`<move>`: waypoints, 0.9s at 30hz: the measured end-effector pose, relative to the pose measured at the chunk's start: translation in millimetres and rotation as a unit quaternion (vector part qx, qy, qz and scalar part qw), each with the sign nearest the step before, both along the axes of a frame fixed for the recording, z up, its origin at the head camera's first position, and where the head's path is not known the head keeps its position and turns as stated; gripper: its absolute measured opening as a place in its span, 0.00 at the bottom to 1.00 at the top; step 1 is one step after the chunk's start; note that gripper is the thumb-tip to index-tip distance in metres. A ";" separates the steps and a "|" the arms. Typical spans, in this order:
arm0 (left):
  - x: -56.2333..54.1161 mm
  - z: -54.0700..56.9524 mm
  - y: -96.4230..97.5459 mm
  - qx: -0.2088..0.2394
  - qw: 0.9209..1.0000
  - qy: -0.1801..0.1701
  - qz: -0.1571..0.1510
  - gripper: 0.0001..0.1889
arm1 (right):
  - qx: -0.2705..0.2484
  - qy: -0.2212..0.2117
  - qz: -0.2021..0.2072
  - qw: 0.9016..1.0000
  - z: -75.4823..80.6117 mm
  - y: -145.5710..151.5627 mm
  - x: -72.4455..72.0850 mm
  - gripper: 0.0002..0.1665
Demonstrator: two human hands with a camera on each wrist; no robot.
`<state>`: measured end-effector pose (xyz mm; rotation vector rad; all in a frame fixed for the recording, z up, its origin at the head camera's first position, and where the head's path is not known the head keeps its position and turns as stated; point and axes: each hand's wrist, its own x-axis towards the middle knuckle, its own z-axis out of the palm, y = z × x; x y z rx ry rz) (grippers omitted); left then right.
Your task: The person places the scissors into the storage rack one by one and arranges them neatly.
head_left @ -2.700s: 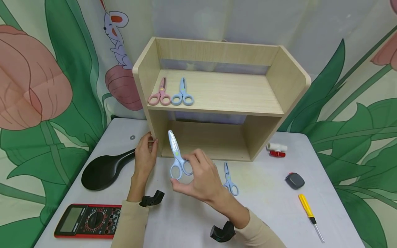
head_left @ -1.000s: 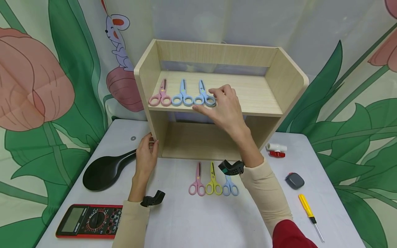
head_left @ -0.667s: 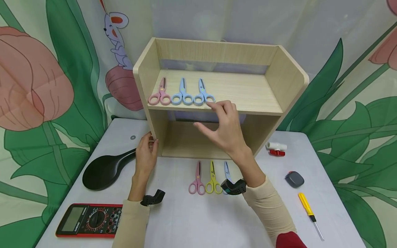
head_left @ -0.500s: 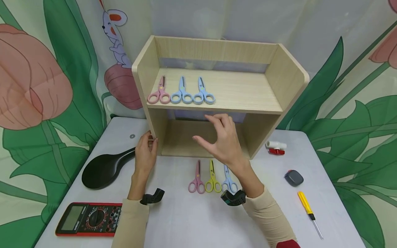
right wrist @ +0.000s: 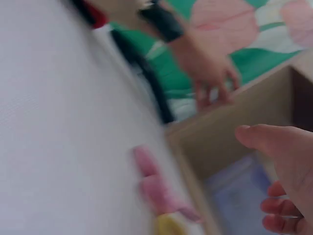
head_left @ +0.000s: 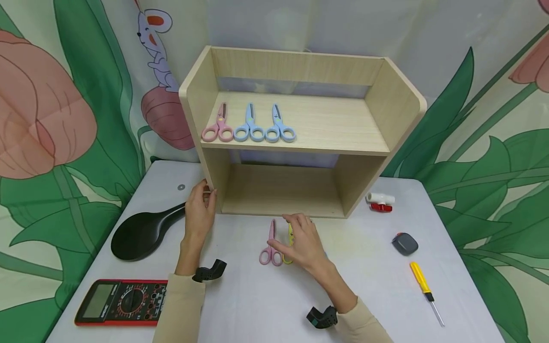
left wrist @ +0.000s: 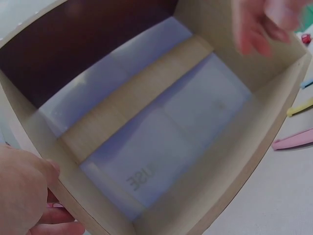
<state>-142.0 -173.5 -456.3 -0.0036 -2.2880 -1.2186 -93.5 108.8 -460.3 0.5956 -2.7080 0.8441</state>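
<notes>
My left hand [head_left: 198,212] grips the front edge of the left side panel of a two-tier wooden shelf [head_left: 330,119]; the left wrist view shows fingers and thumb on either side of it. Pink scissors [head_left: 221,120] and two blue pairs, blue scissors [head_left: 249,119] and more blue scissors [head_left: 277,121], lie in a row on the upper board. Over the table my right hand [head_left: 305,245] has thumb and fingers spread, holding nothing. Beneath it are yellow scissors [head_left: 290,232], partly covered, beside pink scissors [head_left: 272,233]. Blue scissors [left wrist: 307,84] show only their tip in the left wrist view.
At left lie a large black spoon [head_left: 136,237], a multimeter [head_left: 133,302] and a small grey disc [head_left: 181,187]. On the right are a white valve with red handle [head_left: 381,200], a tape measure [head_left: 405,244] and a yellow-handled screwdriver [head_left: 421,280].
My right hand set the second blue scissors on the upper board, let go, then came down and back to the scissors on the table. My left hand stayed at the side panel.
</notes>
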 end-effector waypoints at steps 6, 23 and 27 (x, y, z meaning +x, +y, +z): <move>-0.5 0.8 -0.6 0.001 1.000 -0.002 -0.002 0.20 | 0.062 -0.049 -0.015 0.997 -26.0 -10.0 5.2 0.40; 2.7 1.1 1.0 0.000 1.000 -0.014 0.003 0.19 | 0.175 0.049 -0.039 0.983 -44.8 -31.0 26.1 0.35; 2.6 1.0 1.2 -0.001 1.000 -0.012 0.002 0.19 | 0.175 0.043 -0.049 0.982 -45.2 -32.6 26.8 0.36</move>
